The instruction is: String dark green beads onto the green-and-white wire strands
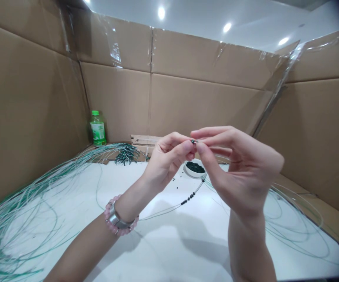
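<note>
Above the white table, my left hand and my right hand meet fingertip to fingertip. My left thumb and forefinger pinch a tiny dark bead. Right beside it, my right thumb and forefinger are closed on a thin pale cord, most of it hidden by the fingers. Whether the cord passes through the bead is too small to tell. Below my hands runs a beaded strand, with dark beads grouped on thin cords. Behind my fingers stands a white bowl filled with small dark beads.
Several loose beads lie by the bowl. Long green and white cords spread over the left side, ending in a dark beaded bundle. More cords loop at right. A green bottle stands by cardboard walls.
</note>
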`<state>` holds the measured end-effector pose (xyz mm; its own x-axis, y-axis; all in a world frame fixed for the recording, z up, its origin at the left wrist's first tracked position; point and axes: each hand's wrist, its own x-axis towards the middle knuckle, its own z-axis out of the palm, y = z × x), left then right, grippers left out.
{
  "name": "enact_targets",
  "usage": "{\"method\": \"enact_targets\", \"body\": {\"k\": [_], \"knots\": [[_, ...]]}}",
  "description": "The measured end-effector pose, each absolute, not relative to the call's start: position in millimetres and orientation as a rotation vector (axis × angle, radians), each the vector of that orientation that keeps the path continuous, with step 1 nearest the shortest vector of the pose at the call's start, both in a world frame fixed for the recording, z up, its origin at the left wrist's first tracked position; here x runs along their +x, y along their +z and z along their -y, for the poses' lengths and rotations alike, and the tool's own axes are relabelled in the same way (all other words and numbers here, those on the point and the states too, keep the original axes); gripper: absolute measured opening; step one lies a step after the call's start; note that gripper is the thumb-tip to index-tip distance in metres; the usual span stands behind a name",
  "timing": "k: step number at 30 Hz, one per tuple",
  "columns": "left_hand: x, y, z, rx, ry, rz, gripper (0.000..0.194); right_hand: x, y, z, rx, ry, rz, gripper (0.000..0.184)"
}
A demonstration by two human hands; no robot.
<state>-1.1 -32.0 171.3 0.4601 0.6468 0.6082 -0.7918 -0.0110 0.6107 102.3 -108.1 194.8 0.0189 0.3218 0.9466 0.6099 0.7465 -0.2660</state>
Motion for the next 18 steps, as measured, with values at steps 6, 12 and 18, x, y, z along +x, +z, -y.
{"method": "enact_targets", "body": {"k": [6, 12, 18], "knots": [[-1, 170, 32, 1.138, 1.192, 0.122, 0.014, 103, 194, 109, -0.787, -0.257, 1.594, 0.012], [-3, 166, 27, 1.268, 1.232, 0.115, 0.008, 107, 195, 112, -0.802, -0.255, 1.621, 0.013], [-22, 174, 24, 1.63, 1.257, 0.05, 0.002, 116, 200, 124, -0.886, -0.297, 1.755, 0.014]]}}
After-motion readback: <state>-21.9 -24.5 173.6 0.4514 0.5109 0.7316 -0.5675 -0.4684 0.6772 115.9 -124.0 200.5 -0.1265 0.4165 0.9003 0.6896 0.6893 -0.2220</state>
